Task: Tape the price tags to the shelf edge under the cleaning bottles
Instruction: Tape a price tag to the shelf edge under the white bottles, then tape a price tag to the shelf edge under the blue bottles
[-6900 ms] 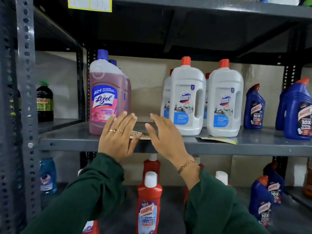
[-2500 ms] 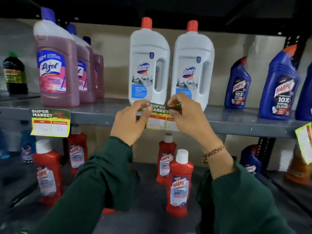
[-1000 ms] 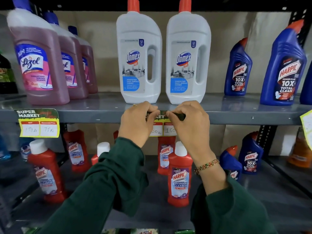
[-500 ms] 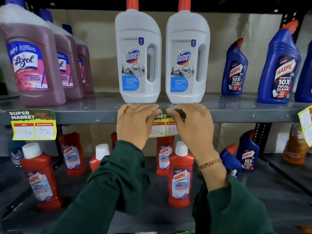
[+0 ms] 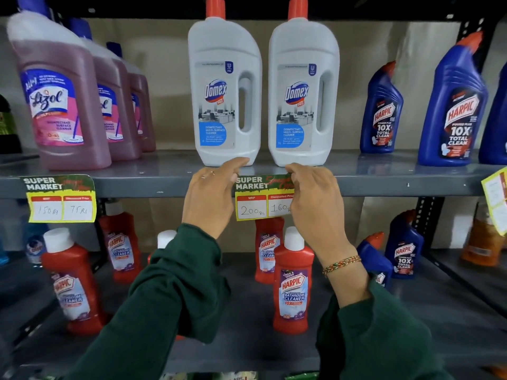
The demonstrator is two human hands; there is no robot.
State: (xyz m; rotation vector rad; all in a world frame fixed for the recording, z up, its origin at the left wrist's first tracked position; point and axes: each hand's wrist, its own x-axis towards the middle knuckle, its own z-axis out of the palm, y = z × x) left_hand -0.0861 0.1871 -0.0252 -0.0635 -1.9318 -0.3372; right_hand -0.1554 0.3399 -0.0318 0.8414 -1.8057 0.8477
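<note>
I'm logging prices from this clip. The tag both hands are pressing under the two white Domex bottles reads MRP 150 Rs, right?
Not quite. In the head view, the tag that the left hand and right hand are pressing under the white Domex bottles reads MRP 200 Rs. The 150 Rs figure is on the other tag, under the Lizol bottles.

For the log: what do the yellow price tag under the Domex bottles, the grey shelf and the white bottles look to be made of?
Yellow price tag: likely glossy printed paper or card, thin and flat, with handwritten prices. Grey shelf: apparently painted metal, with a dull sheen and a thin folded edge. White Domex bottles: opaque matte plastic with moulded handles and red caps.
</note>
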